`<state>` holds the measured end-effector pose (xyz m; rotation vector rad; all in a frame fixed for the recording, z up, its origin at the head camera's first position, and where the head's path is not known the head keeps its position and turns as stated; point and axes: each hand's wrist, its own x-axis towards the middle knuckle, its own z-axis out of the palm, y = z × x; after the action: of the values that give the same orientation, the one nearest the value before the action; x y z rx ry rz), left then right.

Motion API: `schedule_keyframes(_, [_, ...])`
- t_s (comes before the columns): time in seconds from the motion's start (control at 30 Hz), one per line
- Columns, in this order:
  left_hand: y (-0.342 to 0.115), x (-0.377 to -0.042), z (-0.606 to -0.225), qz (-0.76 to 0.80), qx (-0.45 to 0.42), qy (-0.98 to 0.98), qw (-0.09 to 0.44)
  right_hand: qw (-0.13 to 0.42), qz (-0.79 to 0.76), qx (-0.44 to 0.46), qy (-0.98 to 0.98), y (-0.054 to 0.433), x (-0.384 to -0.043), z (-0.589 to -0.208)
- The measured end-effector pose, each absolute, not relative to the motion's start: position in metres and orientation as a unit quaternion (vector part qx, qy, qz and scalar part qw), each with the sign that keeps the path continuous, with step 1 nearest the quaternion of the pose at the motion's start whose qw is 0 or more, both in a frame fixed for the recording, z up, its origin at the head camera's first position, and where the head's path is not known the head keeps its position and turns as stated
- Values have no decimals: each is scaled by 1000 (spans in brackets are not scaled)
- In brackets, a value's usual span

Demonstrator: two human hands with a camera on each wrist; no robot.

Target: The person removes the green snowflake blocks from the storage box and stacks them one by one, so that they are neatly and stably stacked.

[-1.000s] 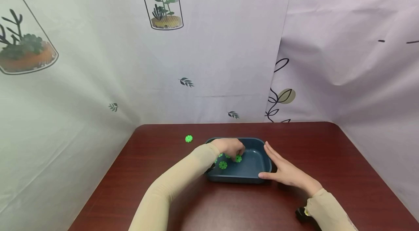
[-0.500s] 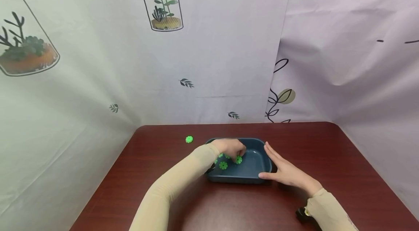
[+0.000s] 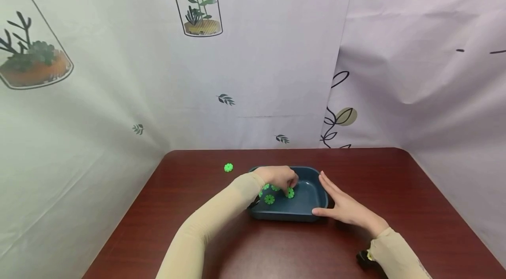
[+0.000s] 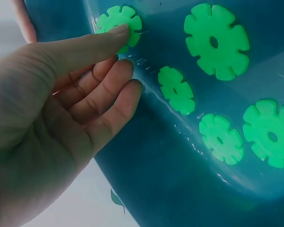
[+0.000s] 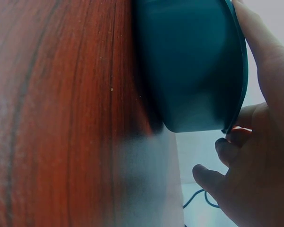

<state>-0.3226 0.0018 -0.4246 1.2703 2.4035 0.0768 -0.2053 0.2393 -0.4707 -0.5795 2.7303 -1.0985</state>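
Note:
A dark blue tray (image 3: 306, 200) with several bright green notched discs stands on the table. Reaching in over its far left part, my left hand (image 3: 278, 178) pinches one green notched disc (image 3: 290, 193) between thumb and fingers. In the left wrist view the thumb lies over that held disc (image 4: 109, 19), and the other fingers are bent below. More discs lie on the tray floor, among them a large one (image 4: 217, 42) and a smaller one (image 4: 176, 90). My right hand (image 3: 348, 208) touches the tray's right end, thumb at the near corner and straight fingers at the far one.
A single green disc (image 3: 228, 167) lies on the brown table (image 3: 189, 208), left of the tray near the back edge. Behind the table hangs a pale printed cloth (image 3: 276, 72). A dark cable (image 5: 199, 196) shows beyond the table in the right wrist view.
My left hand, with the disc in its pinch, has shifted slightly to the right inside the tray. My right hand and the tray stay where they were.

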Motion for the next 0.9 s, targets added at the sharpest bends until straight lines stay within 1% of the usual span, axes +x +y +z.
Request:
schedule_keyframes(0.7, [-4,-324,-407,81,464,865,170,68,-362,-190,910,238,-203,-472])
schedule_keyframes(0.9, [-13,-325,-400,105,463,869,140,69,-362,-190,910,237,-202,-472])
